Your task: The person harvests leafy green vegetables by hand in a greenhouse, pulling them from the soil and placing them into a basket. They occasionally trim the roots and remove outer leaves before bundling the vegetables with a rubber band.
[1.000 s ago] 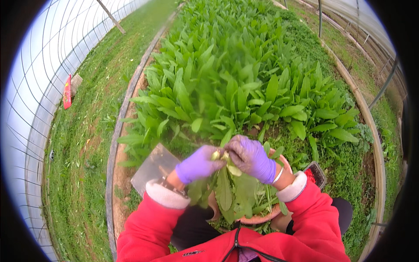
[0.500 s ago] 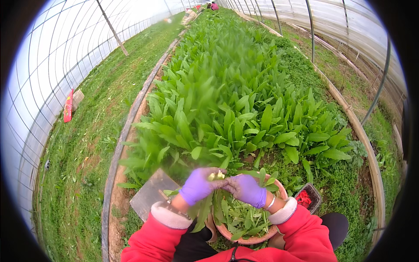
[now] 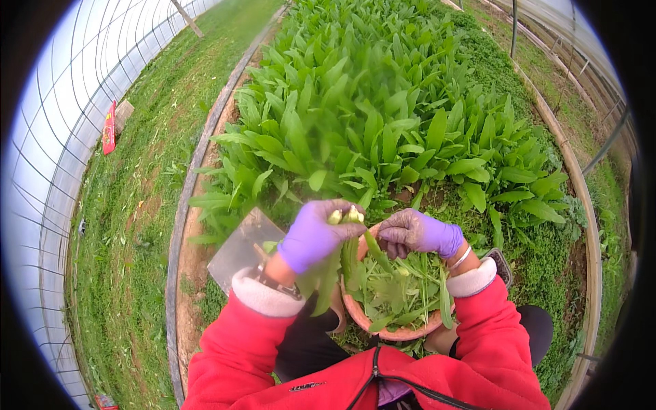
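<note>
My left hand (image 3: 314, 236), in a purple glove dirty at the fingers, is closed around a bunch of leafy green stalks (image 3: 349, 263). The pale cut ends point up past the thumb, and the long leaves hang below. My right hand (image 3: 425, 234), gloved likewise, is apart from the left, its fingers pinched together beside a drooping leaf (image 3: 378, 251). Whether that leaf is in the pinch is unclear. Beneath both hands stands a round terracotta-coloured basin (image 3: 393, 335) with loose leaves and stems (image 3: 403, 294) in it.
Dense leafy plants (image 3: 383, 130) fill the bed ahead. A flat grey plate (image 3: 236, 249) with a wooden stick lies left of the basin. A dark basket (image 3: 503, 265) peeks out behind my right sleeve. Long edging (image 3: 179, 253) borders the bed; a red object (image 3: 109, 128) stands far left.
My hands were together at the stalk ends; now the right has moved away to the right, while the left keeps the bunch. The view has tipped downward, showing more of my jacket.
</note>
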`<state>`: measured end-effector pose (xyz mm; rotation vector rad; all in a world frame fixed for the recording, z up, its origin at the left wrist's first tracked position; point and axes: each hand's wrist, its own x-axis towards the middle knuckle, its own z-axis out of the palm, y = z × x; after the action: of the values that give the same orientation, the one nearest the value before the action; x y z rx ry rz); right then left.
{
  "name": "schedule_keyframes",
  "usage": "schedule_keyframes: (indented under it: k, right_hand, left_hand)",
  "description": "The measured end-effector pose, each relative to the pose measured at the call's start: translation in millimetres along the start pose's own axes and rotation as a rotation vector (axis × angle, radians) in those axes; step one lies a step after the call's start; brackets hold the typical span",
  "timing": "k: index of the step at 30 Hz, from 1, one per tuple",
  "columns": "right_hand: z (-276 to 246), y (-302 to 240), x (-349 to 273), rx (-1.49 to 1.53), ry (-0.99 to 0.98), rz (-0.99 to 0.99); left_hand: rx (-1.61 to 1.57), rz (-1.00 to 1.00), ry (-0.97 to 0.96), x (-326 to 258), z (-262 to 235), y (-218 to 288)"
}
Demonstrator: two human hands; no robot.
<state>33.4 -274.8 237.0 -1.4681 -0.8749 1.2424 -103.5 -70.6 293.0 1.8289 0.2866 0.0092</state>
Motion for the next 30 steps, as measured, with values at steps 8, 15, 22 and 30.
schedule_keyframes:
  k: [8,15,22,30]
  right_hand:
    - [32,-6,5,-0.268,0.294,-0.360]
    - [77,-3,36,-0.016,-0.016,-0.296]
    - [30,46,66,0.136,-0.235,-0.287]
    - [-107,215,153,-1.331,0.116,0.410]
  left_hand:
    - [-0.121,0.000,0.151,-1,8,17]
    - [0.000,0.212,0.114,-25,2,21]
    - [0.353,0.388,0.140,-53,-16,38]
    - [0.204,0.549,0.510,-71,-29,36]
